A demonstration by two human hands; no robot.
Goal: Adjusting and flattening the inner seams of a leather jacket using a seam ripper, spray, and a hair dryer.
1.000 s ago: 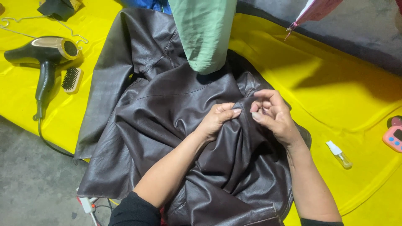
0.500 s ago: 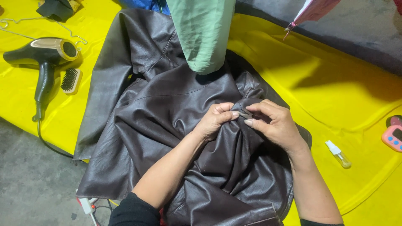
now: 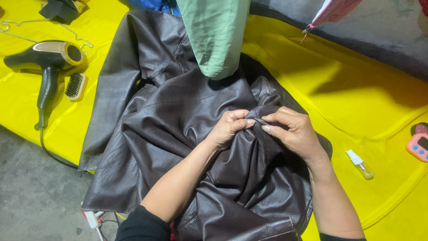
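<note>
A dark brown leather jacket [image 3: 178, 116] lies spread over a yellow sheet [image 3: 356, 102]. My left hand [image 3: 229, 129] and my right hand [image 3: 292, 131] meet over the middle of the jacket. Both pinch a raised fold of the leather between fingers and thumbs, fingertips almost touching. The bunched leather rises between the two hands. My forearms come in from the bottom edge, the left one with a black sleeve.
A pale green fabric roll [image 3: 216, 35] hangs over the jacket's top. A black hair dryer [image 3: 47, 67] and a small brush [image 3: 76, 85] lie at left. A small clear bottle [image 3: 360, 164] and a pink device [image 3: 418, 145] lie at right. Grey floor [image 3: 31, 196] shows at lower left.
My right hand has turned and closed down onto the fold, moving closer to the left hand. The left hand keeps its pinch in nearly the same place.
</note>
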